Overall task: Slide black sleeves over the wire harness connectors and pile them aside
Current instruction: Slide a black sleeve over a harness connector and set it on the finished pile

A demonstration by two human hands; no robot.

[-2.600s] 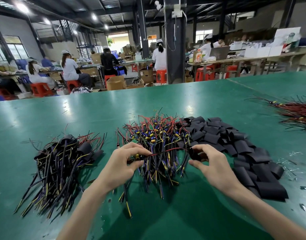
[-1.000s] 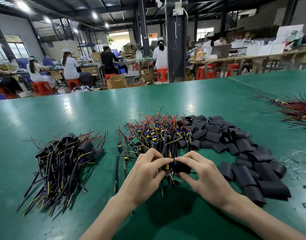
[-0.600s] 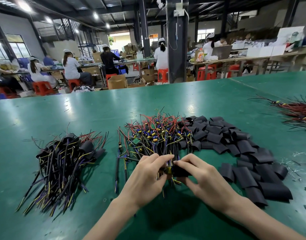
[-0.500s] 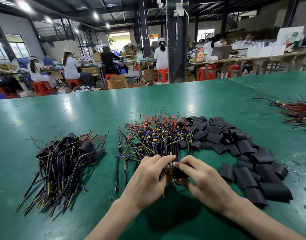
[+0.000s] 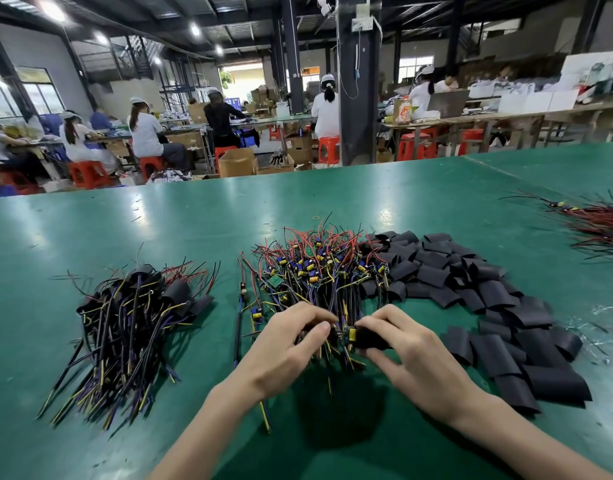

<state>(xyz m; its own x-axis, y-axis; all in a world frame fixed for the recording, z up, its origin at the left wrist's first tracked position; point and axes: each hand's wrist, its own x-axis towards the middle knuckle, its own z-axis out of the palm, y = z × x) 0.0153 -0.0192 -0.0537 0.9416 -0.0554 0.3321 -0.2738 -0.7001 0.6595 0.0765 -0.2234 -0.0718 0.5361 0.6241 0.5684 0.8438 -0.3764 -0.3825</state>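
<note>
Sleeve (image 5: 369, 340): black, pinched between the thumb and fingers of the right hand (image 5: 414, 356), held low over the green table (image 5: 194, 220). Its open end faces the left hand (image 5: 286, 351). That hand's thumb and forefinger are closed on a harness connector (image 5: 351, 335), a small yellow-and-blue part with thin wires trailing down toward the person. Sleeve mouth and connector meet in the narrow space between the two hands. How far the connector sits inside the sleeve cannot be told.

Surroundings, taken from the grip:
- Just beyond it, partly hidden by the fingers, lies a heap of bare harnesses (image 5: 318, 271) with red, black, blue and yellow wires and exposed connectors.
- To its right, a spread of loose sleeves (image 5: 488, 299) runs from beside that heap round toward the person's right forearm.
- Well to its left lies a separate pile of sleeved harnesses (image 5: 131, 323), wire ends pointing toward the person.
- Far to the right and beyond, a bundle of red wires (image 5: 602, 226) lies at the frame edge.
- Past the far table edge, workers (image 5: 145, 133) sit on red stools at benches.
</note>
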